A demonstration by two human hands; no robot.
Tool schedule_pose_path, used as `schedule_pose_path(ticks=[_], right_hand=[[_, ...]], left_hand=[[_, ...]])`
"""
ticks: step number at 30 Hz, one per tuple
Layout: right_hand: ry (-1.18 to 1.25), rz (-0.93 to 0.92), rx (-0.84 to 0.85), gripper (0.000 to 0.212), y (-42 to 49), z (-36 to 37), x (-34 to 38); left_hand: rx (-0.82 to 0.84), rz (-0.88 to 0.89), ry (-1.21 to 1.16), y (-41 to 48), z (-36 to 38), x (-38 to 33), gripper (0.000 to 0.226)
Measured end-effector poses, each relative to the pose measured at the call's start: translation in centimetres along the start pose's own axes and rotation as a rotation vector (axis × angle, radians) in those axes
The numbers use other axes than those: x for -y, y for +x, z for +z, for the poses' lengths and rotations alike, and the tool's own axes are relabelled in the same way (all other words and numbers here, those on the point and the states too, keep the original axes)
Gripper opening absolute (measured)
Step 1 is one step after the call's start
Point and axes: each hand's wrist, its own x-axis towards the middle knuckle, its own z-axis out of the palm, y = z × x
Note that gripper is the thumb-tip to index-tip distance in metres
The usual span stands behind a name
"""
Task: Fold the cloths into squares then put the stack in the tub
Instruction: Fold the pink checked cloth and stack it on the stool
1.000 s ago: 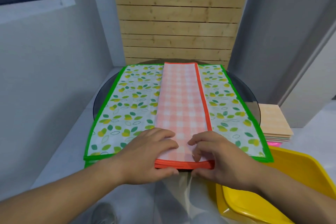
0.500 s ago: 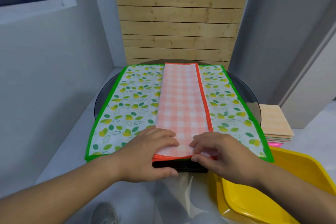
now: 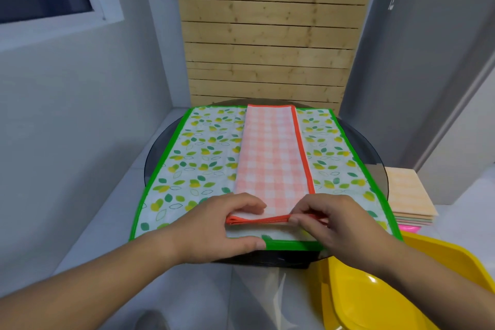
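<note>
A pink checked cloth (image 3: 273, 158) with an orange hem lies folded into a long narrow strip down the middle of a leaf-print cloth (image 3: 198, 166) with a green border. My left hand (image 3: 219, 225) grips the strip's near left corner, fingers on top and thumb below. My right hand (image 3: 337, 222) pinches the near right corner. Both hold the near end raised a little off the leaf-print cloth. The yellow tub (image 3: 401, 284) stands at the lower right, next to the table.
The cloths lie on a round dark glass table (image 3: 372, 158). A stack of folded cloths (image 3: 409, 201) sits to the right of it. A wooden slat wall stands behind, with grey walls on both sides.
Both hands have lifted the strip's near end and carried it away from me, so the leaf-print cloth's green front border now shows beneath it.
</note>
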Motion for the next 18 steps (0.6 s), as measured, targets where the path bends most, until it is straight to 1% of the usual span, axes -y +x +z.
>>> schedule_pose_path(ticks=[2,3,6,8,10,13,15,16,17,18], right_hand=[[0.025,-0.029,-0.033,0.030,0.3,-0.6,0.2],[0.038,-0.043,-0.047,0.028,0.5,-1.0,0.4],[0.082,-0.070,-0.105,0.012,1.6,-2.5,0.7],[0.130,-0.053,-0.145,0.009,2.9,-3.7,0.9],[0.164,-0.028,-0.193,0.009,4.6,-4.8,0.9],[0.239,0.027,-0.274,0.009,7.8,-6.1,0.6],[0.275,0.083,-0.331,0.009,9.8,-6.5,0.0],[0.311,0.120,-0.378,0.006,10.7,-6.5,-0.5],[0.368,0.168,-0.431,0.007,11.5,-6.4,-1.2],[0.440,0.234,-0.475,0.024,12.1,-6.1,-1.9]], left_hand=[[0.002,-0.009,-0.060,0.1,-0.6,-0.4,0.063],[0.007,-0.013,-0.077,0.2,-1.0,-0.6,0.068],[0.012,-0.040,-0.118,0.9,-2.6,-0.6,0.082],[-0.027,-0.058,-0.144,1.8,-3.7,-0.3,0.085],[-0.067,-0.074,-0.191,3.3,-4.2,0.1,0.076],[-0.102,-0.075,-0.249,6.3,-4.3,0.8,0.053],[-0.142,-0.108,-0.254,8.1,-4.3,1.3,0.032],[-0.163,-0.131,-0.253,8.9,-4.2,1.7,0.020],[-0.180,-0.158,-0.258,9.6,-4.1,2.1,0.012],[-0.197,-0.189,-0.278,10.2,-4.0,2.5,0.008]])
